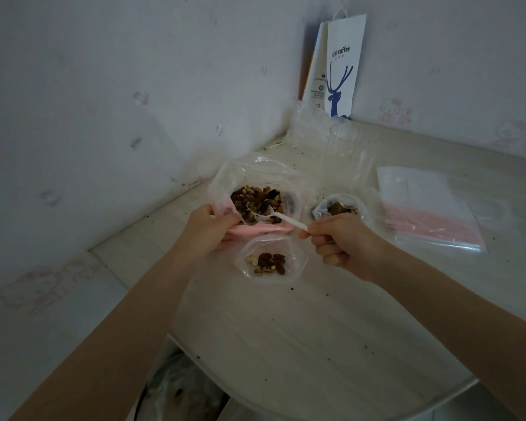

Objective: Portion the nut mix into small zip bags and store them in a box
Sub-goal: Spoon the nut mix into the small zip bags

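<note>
The left hand (208, 229) grips the big nut bag (255, 189); the right hand (339, 238) pinches a plastic spoon (274, 214). An overfull scoop could spill beside the small zip bag (271, 259).

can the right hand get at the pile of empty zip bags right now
Probably yes: the empty zip bags lie flat just beside the right hand, nothing between, but it is busy holding the spoon.
</note>
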